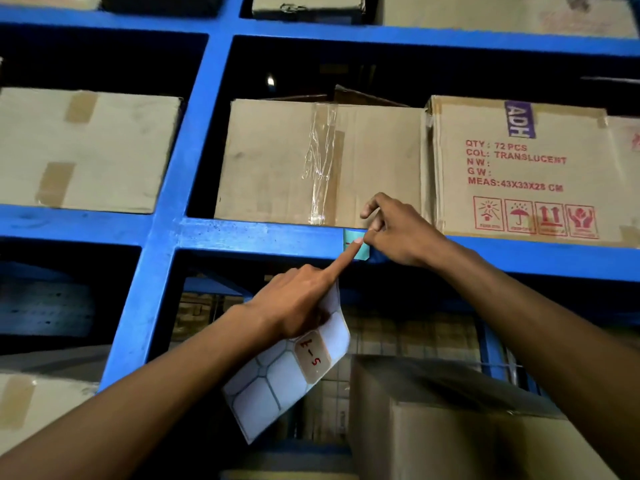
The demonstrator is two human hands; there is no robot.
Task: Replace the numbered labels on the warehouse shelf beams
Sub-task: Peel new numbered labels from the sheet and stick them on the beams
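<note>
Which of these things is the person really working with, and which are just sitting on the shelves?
In use: teal label on blue beam; label sheet; left hand; right hand.

Just sitting there: taped box; printed box; lower box.

Dim light, deep black shadows inside the shelf bays, motion blur and wide-angle bending towards the edges.

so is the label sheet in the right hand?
No, the left hand grips the label sheet; the right hand is at the teal label on the beam.

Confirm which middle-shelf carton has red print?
The right carton, with red "QTY: 72 PCS" text and handling symbols; the taped carton beside it is plain.
</note>
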